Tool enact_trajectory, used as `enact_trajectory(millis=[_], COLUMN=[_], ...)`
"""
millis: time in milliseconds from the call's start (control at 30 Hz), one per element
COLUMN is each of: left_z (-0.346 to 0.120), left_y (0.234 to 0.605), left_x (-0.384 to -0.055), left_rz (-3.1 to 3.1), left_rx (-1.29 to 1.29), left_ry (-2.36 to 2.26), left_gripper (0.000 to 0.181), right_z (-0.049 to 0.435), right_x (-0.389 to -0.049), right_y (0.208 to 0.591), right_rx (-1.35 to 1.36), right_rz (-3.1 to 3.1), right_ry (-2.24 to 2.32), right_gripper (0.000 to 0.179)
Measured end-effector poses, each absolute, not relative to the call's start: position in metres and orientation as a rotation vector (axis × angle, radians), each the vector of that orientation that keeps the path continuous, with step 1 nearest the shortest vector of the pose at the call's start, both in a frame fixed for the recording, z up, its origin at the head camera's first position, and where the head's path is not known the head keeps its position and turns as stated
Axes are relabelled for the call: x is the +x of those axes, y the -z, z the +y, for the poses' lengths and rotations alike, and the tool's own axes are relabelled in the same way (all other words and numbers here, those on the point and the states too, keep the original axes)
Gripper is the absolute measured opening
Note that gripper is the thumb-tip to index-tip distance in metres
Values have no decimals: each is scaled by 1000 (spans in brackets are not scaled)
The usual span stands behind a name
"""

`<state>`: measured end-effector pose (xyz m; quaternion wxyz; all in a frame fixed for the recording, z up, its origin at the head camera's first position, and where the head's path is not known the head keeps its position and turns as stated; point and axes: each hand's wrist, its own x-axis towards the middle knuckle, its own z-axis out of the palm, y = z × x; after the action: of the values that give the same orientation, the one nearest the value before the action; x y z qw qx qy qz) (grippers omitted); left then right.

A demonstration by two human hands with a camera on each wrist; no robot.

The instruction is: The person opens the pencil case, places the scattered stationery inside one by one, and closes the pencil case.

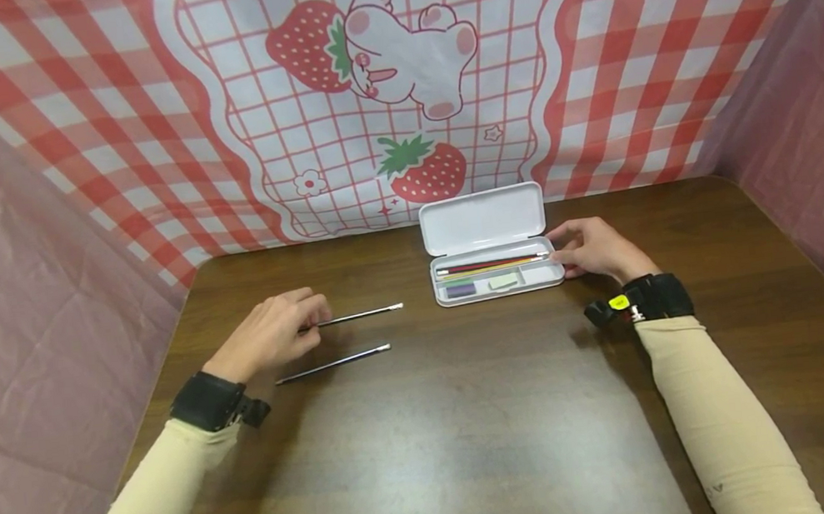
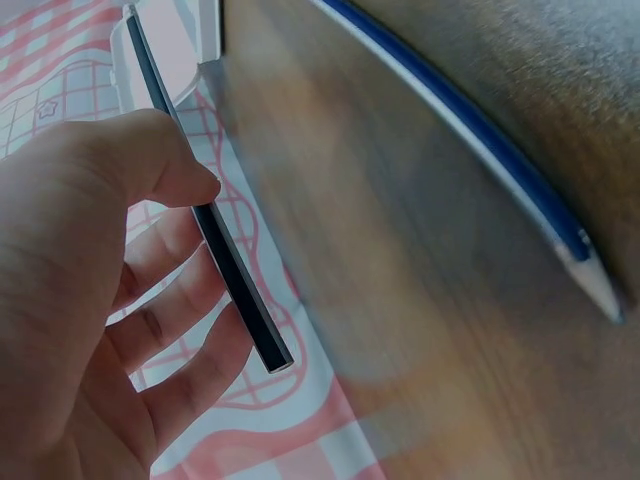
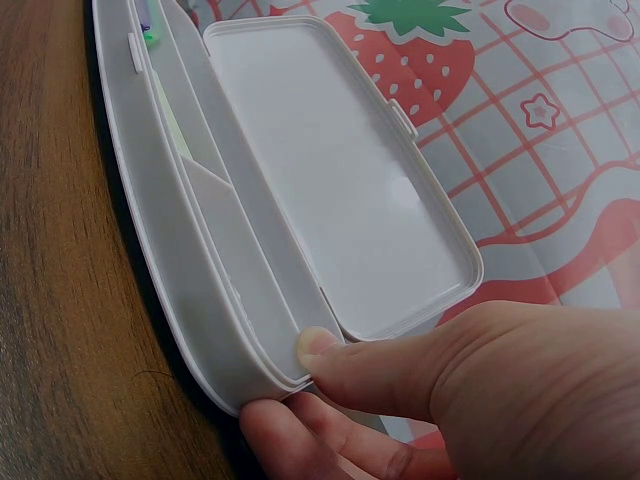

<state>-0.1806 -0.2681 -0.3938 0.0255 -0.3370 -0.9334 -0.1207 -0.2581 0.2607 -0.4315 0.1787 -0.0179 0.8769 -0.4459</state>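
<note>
My left hand [image 1: 269, 331] pinches a dark pencil [image 1: 361, 316] between thumb and fingers. In the left wrist view this pencil [image 2: 238, 275] slants past the thumb, its flat end downward. A second pencil [image 1: 336, 364], blue and silver with a sharpened tip in the left wrist view, lies on the table nearer me. On the right, my right hand [image 1: 596, 250] holds the end of a white pencil case [image 1: 540, 274], thumb on the inner rim and fingers outside. Its lid [image 1: 483, 220] stands raised. Inside lie several pencils [image 1: 492, 265], a pale green eraser [image 1: 503, 282] and a small purple item [image 1: 461, 290].
The brown wooden table [image 1: 459, 419] meets a red-and-white checked cloth [image 1: 625, 59] with strawberry prints just behind the case. Pink fabric [image 1: 20, 332] hangs at both sides. Each wrist wears a black strap with a camera.
</note>
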Motion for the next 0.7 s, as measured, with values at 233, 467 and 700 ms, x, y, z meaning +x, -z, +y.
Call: enact_trajectory(millis=[233, 467, 700], left_z=[-269, -271, -271], left_y=[387, 375, 376], left_x=[-183, -187, -189], left_rz=[-2883, -2857, -2852], left_rx=[-1057, -1068, -1068], left_ry=[335, 308, 337], left_gripper=[21, 22, 21], right_z=[260, 259, 261], right_x=[-257, -256, -257], right_y=[432, 430, 432], right_rx=[-63, -73, -64], right_rz=[2479, 2487, 2481], right_ry=[1269, 1268, 1276], right_gripper=[55, 54, 55])
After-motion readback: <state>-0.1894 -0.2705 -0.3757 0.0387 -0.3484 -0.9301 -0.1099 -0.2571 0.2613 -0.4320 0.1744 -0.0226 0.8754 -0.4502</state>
